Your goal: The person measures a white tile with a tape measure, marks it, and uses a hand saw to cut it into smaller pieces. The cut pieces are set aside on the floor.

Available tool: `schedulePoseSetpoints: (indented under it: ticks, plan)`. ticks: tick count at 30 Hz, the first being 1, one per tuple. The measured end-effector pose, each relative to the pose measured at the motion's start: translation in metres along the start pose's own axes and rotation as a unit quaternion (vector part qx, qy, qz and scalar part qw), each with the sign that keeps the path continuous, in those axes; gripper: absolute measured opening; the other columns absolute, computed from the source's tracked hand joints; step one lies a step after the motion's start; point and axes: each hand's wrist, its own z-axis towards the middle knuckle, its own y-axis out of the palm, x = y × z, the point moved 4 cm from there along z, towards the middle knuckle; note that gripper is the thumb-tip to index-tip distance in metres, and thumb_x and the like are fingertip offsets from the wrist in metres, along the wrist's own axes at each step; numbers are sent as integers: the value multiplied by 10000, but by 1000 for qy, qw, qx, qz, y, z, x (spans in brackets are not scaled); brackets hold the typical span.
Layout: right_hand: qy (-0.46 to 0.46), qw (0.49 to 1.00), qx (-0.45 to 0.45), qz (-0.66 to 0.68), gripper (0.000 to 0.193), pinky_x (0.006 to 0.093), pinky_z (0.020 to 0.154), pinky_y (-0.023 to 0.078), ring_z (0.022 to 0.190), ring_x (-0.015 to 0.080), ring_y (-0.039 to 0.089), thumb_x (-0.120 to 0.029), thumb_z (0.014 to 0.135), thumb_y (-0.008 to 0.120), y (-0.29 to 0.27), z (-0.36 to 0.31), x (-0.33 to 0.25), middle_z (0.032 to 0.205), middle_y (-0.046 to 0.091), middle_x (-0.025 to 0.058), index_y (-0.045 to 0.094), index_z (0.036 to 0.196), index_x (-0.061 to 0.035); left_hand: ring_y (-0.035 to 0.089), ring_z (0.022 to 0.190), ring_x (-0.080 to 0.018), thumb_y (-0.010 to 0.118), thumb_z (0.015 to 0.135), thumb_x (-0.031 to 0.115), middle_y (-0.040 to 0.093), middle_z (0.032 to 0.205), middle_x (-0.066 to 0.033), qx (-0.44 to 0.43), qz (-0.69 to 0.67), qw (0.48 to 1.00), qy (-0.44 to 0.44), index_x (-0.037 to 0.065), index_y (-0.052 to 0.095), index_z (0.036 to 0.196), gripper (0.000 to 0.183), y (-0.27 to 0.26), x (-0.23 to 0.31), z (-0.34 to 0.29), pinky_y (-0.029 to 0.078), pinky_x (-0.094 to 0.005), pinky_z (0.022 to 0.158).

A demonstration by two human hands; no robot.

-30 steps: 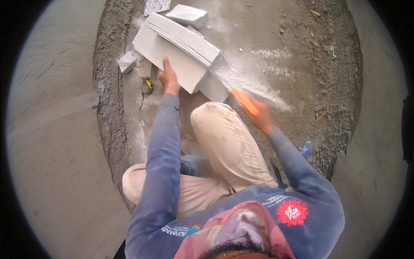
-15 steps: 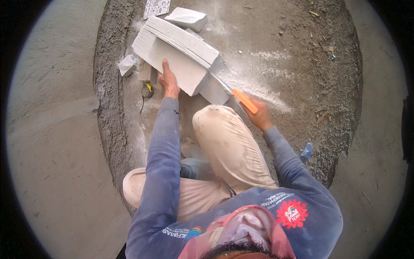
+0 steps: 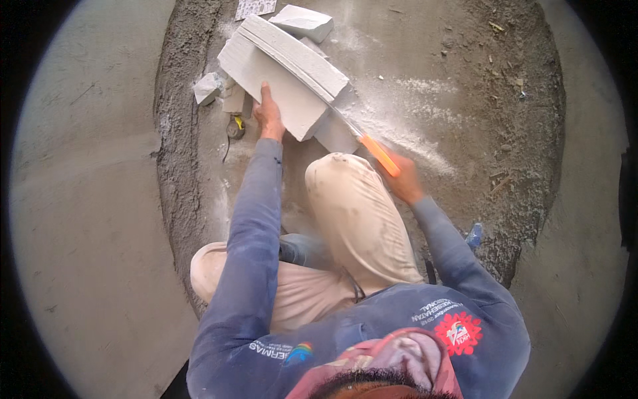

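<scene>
A long white lightweight concrete block (image 3: 282, 90) lies slanted on other pieces in front of my knees. My left hand (image 3: 269, 120) grips its near edge, the thumb lying on the broad face and the other fingers mostly hidden. In my right hand (image 3: 404, 179) is a handsaw (image 3: 379, 155) with an orange handle. Its thin metal blade reaches the right end of the block, where a line runs along the long upper side. Beneath that end, a flat pale piece (image 3: 335, 133) shows.
Left of the block are a white chunk (image 3: 207, 88), a small block (image 3: 234, 101) and a yellow-black tape measure (image 3: 236, 126). Beyond it lie another white block (image 3: 302, 22) and a speckled tile piece (image 3: 255, 8). White dust (image 3: 405, 126) covers ground to the right; a blue object (image 3: 474, 235) lies farther right.
The whole scene has shifted slightly right and up in the view. My right hand and the saw have moved a little relative to the block; the left hand keeps its grip.
</scene>
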Motion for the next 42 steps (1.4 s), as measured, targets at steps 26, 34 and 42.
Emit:
schedulePoseSetpoints:
  ticks: [26,34,42]
  plan:
    - [-8,1000,-19,-2,487,465,979,617,1221,432,749,-192,1062,732,-37,-40,6,1397,750,210,683,1544,-145,721,1256,-316,738,1076,469,691,1450,-213,31,-1,999,21,-90,553,1564,764,-6,9,35,611,-442,1051]
    - [53,998,0,32,473,463,1022,601,1241,404,759,-150,1067,726,-11,43,-29,1362,770,217,678,1536,-112,709,1272,-307,751,1068,463,652,1529,-209,-4,-12,999,52,-74,551,1587,773,14,10,12,612,-449,1040]
    - [-15,1000,-13,23,523,467,1004,610,1260,396,746,-107,1042,690,-41,-24,-27,1454,737,192,672,1563,-158,709,1259,-314,779,1043,481,686,1474,-260,27,20,999,37,-134,563,1552,827,-10,18,22,606,-450,1030]
